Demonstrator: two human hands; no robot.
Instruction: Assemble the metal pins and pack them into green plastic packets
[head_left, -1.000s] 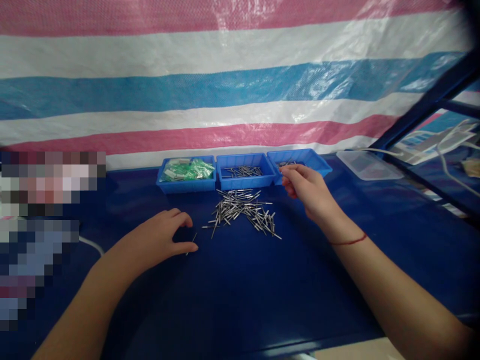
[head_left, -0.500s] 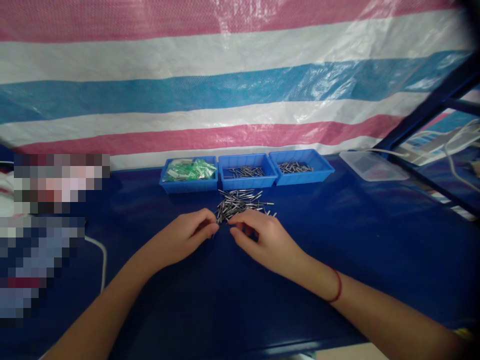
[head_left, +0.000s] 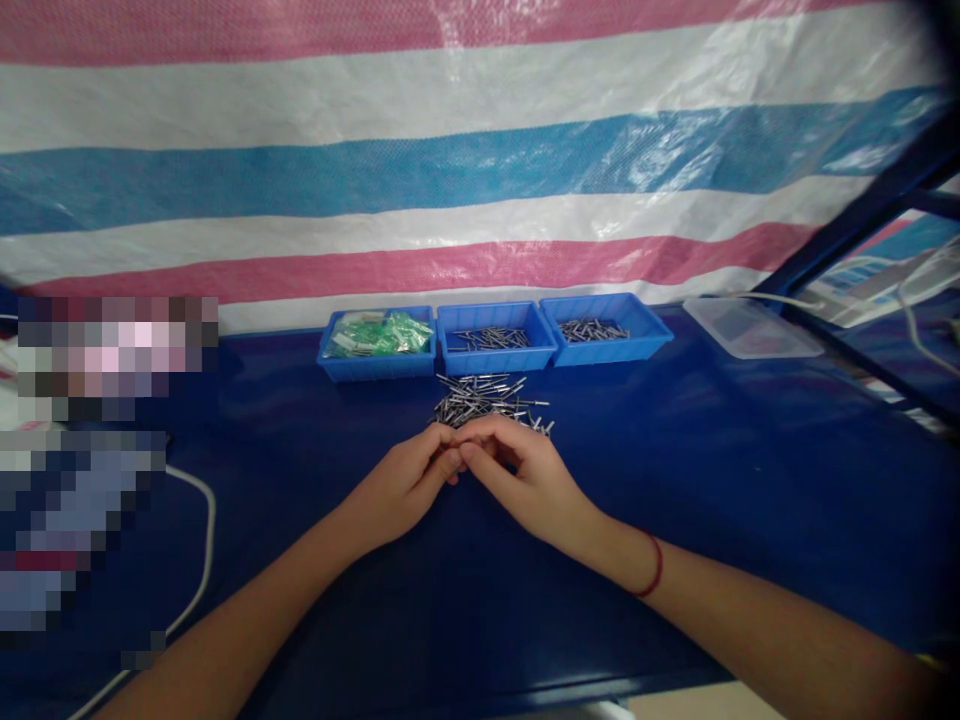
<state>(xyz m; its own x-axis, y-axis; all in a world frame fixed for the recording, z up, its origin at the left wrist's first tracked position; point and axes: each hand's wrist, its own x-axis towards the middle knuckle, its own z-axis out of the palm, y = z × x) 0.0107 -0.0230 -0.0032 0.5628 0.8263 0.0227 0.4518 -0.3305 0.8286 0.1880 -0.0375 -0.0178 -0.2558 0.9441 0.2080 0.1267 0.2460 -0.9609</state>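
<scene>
A heap of small metal pins (head_left: 484, 397) lies on the dark blue table (head_left: 750, 470), just in front of three blue trays. My left hand (head_left: 409, 485) and my right hand (head_left: 521, 478) meet fingertip to fingertip at the near edge of the heap. Both hands are closed in a pinch; what the fingers hold is too small to make out. A red string circles my right wrist.
The left tray (head_left: 375, 347) holds green packets, the middle tray (head_left: 495, 342) and the right tray (head_left: 604, 332) hold metal pins. A clear plastic lid (head_left: 754, 327) lies at the far right. A white cable (head_left: 199, 540) curves at the left. A striped tarp hangs behind.
My right hand came back from the right tray to the heap. My left hand moved right from the bare table, and the two hands now touch at the fingertips.
</scene>
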